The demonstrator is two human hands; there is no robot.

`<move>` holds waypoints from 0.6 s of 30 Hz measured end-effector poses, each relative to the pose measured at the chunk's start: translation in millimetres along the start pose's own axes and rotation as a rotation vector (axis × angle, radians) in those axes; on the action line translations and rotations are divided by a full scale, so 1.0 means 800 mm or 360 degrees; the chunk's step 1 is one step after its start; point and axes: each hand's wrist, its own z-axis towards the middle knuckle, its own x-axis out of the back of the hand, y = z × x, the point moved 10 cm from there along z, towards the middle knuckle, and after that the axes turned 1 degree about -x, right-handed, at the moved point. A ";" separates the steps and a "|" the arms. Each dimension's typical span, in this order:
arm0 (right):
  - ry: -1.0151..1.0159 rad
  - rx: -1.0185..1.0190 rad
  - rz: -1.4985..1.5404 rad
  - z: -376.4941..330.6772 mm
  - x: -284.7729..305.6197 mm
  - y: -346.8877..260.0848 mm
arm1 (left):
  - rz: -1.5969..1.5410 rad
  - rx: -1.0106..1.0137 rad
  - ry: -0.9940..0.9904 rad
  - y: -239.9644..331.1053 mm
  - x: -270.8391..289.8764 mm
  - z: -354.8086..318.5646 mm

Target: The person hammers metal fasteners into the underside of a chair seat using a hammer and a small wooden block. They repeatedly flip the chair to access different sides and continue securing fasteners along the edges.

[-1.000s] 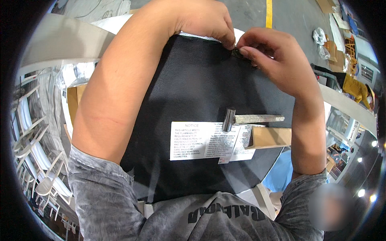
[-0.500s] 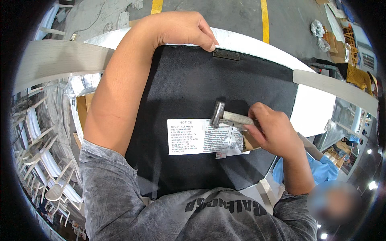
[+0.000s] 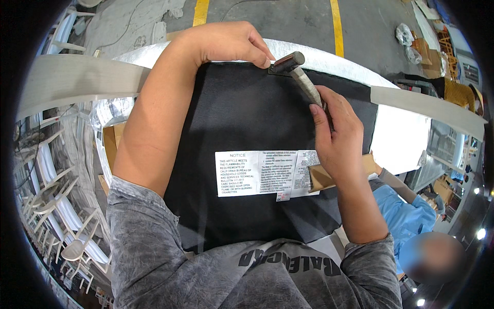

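Note:
A black fabric-covered chair underside (image 3: 247, 108) lies in front of me, between pale wooden legs. My left hand (image 3: 236, 44) rests at its far edge, thumb and fingers pinched beside a small dark metal plate (image 3: 272, 71). What the pinch holds, if anything, is too small to make out. My right hand (image 3: 339, 121) grips the handle of a hammer (image 3: 289, 62). The hammer's head is over the plate, close to my left fingertips, and covers most of it. Printed white labels (image 3: 242, 175) lie on the black fabric nearer to me.
Pale wooden legs (image 3: 82, 85) stick out to the left and right (image 3: 429, 105). A folded brown cardboard piece (image 3: 355, 172) juts over the labels, by the hand of a co-worker in blue (image 3: 404, 211). White chair frames (image 3: 77, 247) stand at left; yellow lines mark the floor.
My right hand has moved the hammer away from me, from above the labels to the metal plate. My left hand stays in about the same place. More of the brown cardboard shows.

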 end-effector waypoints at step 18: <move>0.0257 0.0055 0.0025 -0.016 0.017 0.004 | -0.0068 -0.0035 -0.0005 -0.005 -0.004 -0.002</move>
